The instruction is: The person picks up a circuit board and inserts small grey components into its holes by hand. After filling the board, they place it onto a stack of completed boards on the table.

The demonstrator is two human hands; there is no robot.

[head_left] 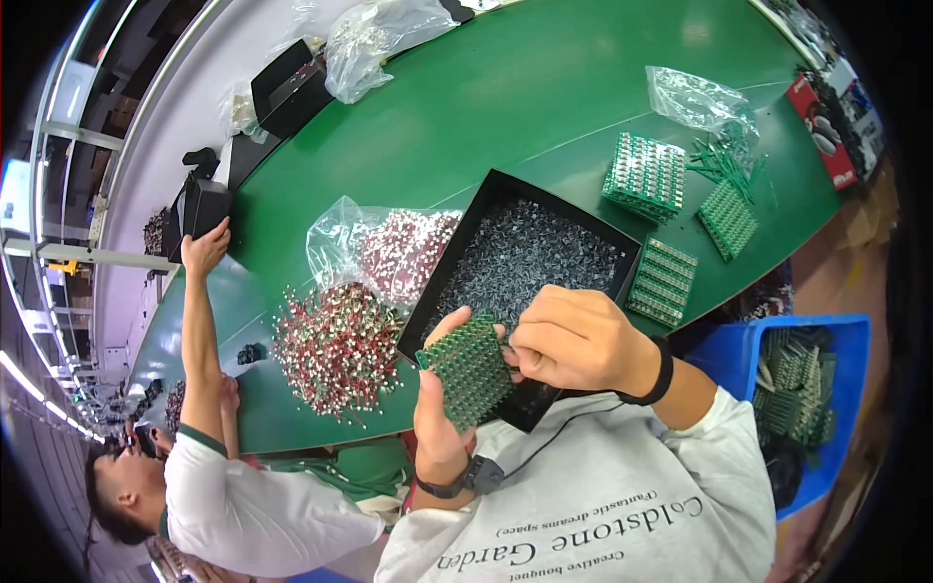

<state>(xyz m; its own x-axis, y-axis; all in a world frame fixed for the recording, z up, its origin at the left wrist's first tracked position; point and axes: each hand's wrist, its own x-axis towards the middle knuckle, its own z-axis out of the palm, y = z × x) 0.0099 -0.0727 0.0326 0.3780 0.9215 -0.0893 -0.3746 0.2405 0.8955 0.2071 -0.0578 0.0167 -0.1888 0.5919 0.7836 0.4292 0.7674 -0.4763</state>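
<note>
My left hand (442,423) holds a green circuit board panel (465,374) up, tilted, with its rows of small parts showing. At the panel's right edge, my right hand (581,340) is closed, thumb and fingers pinched together; whatever is between the fingertips is hidden. Both hands are over the near end of a black tray (571,207). Many small dark parts (530,248) fill the tray in a loose layer.
Left of the tray lie a heap of red-and-white wired parts (335,350) and a clear bag (335,228) of similar ones. Board stacks (644,177) stand to the right, above a blue bin (844,398). At far left, a co-worker's hand (204,249) touches a black box (206,206).
</note>
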